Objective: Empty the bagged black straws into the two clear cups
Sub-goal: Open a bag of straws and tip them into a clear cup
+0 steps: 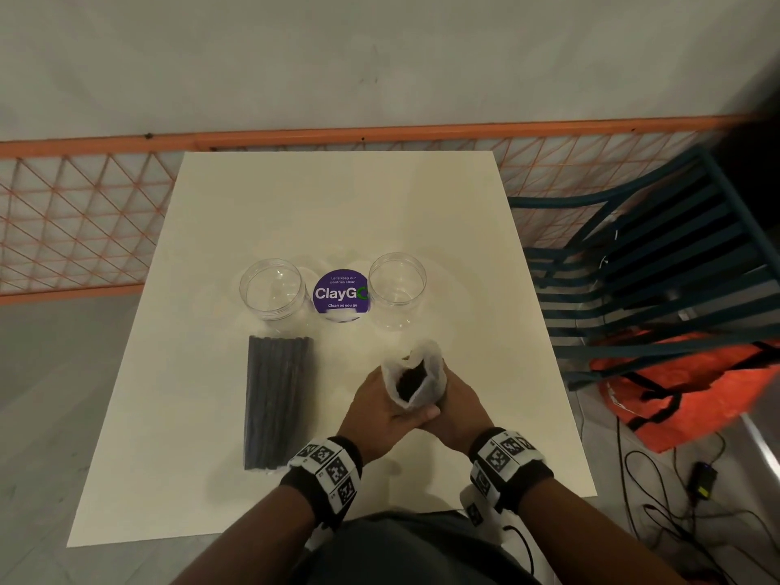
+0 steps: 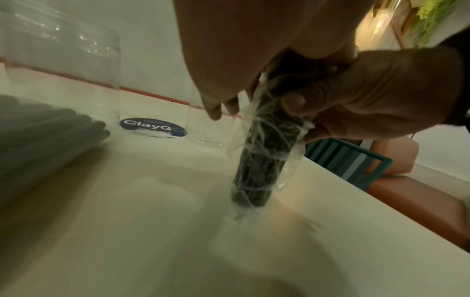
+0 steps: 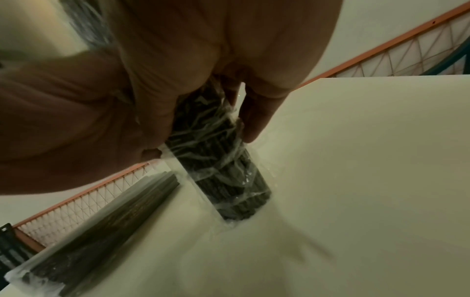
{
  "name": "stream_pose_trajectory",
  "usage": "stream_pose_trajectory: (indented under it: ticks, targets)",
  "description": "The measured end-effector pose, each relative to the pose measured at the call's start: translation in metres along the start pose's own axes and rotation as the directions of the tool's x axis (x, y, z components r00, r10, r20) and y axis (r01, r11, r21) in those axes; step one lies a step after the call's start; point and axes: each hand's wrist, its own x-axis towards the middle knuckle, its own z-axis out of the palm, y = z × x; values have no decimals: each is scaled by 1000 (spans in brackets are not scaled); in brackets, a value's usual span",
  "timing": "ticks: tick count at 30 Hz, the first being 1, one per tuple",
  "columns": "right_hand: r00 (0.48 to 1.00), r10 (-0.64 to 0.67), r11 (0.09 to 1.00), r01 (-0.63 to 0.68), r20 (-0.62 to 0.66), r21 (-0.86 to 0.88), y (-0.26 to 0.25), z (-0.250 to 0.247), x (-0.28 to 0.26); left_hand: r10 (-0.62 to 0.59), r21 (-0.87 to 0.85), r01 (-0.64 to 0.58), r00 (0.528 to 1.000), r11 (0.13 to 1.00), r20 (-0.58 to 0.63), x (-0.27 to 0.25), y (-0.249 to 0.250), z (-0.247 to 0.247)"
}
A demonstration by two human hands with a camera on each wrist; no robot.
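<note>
Hands: left and right grip upright open bag of straws | cups empty | second bag flat

Two cups side by side on table, sticker between them, flat straw bag before left cup, upright bag before right cup

From the right wrist I saw my right hand wrapped around a clear bag of black straws, standing upright with its lower end on the white worktop. My left hand also gripped it. A second bagged bundle lay flat nearby.
</note>
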Motion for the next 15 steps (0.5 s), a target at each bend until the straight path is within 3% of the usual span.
stream_pose_trajectory:
  ticks: [2,7,13,15]
  targets:
    - [1000,-19,997,20,8,-71,-2,-2,-5,2,38,-3,1000,999,19,1,-1,1]
    - [996,-73,988,80,59,-134,-4,0,-2,-22,-164,20,1000,986,-9,-4,6,0]
    - [989,-53,997,61,137,-53,-5,-14,7,-82,-161,59,986,985,-144,2,10,0]
    - [985,-130,986,116,116,123,-9,-30,-2,-107,-181,84,987,980,-124,2,10,0]
